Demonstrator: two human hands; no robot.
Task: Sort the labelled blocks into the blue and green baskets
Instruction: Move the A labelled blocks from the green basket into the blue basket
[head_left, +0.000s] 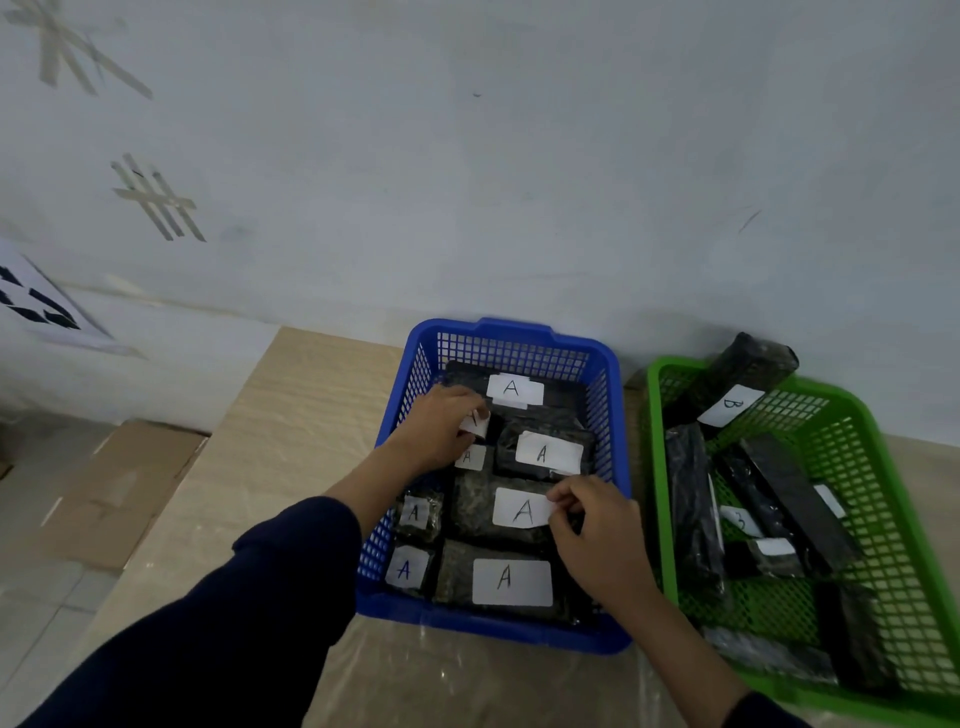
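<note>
Your left hand covers most of a small block's label, so you can't read its letter for certain. In the green basket, whose right side the frame cuts off, a half-hidden label is unreadable.

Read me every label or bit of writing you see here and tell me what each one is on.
"A": white labels on the black blocks in the blue basket, for example.
"B": label on a block leaning in the green basket.
Other green-basket labels: unreadable.
Printed sheet on wall: no legible text.
</note>
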